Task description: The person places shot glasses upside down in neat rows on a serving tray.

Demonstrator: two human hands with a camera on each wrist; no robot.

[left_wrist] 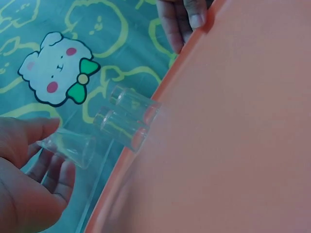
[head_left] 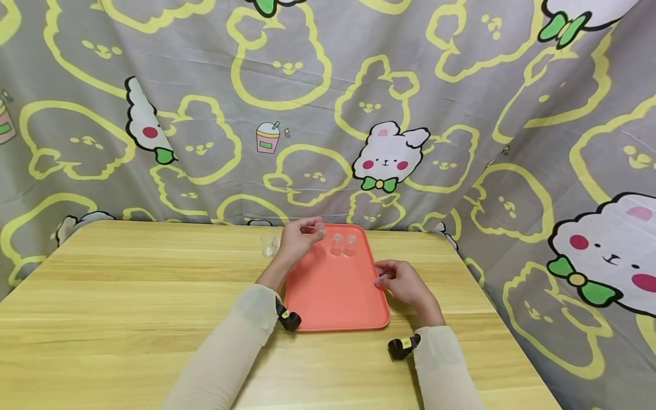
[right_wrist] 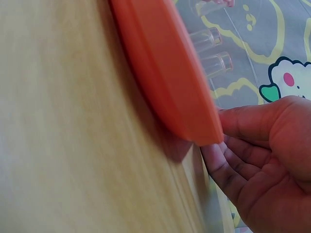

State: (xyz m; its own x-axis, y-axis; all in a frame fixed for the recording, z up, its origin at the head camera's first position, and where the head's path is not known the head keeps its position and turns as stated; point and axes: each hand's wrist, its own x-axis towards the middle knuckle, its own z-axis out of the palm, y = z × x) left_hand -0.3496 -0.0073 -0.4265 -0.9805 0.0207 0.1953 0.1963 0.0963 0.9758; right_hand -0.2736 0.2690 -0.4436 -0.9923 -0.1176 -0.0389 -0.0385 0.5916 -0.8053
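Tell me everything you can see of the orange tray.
The orange tray is a plain, smooth rectangle with rounded corners and a low raised rim all round; it looks like plastic. It sits face up on the wood-grain table, one short side towards the person. Two clear cups stand side by side near its far end. The right hand grips its right rim, while the left hand partly hides its far left corner.

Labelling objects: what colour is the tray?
Plain coral-orange; the tray shows best in the head view.
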